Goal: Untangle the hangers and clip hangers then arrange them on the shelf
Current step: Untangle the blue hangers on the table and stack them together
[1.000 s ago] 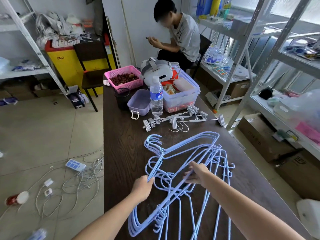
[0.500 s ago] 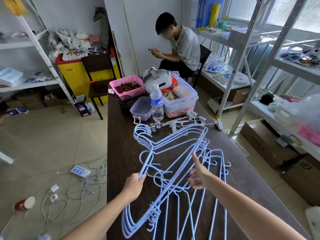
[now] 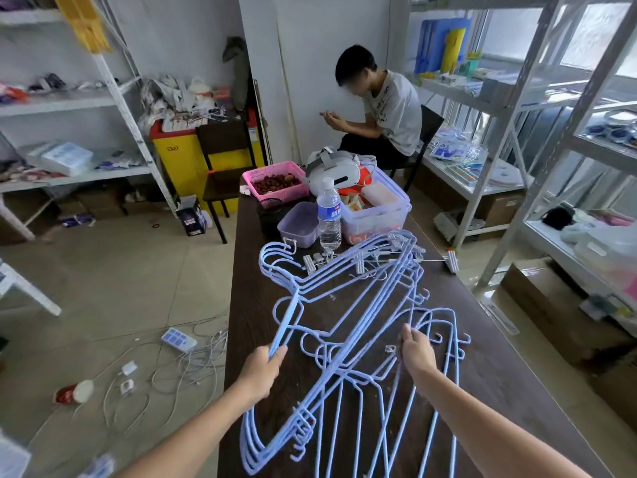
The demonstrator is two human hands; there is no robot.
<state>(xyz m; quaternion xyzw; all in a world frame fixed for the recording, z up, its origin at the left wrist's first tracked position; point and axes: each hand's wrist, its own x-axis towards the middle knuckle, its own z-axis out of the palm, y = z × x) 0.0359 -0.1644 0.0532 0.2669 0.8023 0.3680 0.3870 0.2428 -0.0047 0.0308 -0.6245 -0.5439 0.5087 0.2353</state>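
Blue wire everywhere: the tangled hangers sprawl over the near half of the dark table, several of them raised off it. Left hand clenches one hanger's straight bar at the bundle's left edge, right hand curls round wires on the right side (which wire exactly, hard to tell). Just beyond the pile, the white clip hangers lie on the table, partly under the blue loops. Farther off stand a water bottle and a lilac tub, and metal shelving rises on the right.
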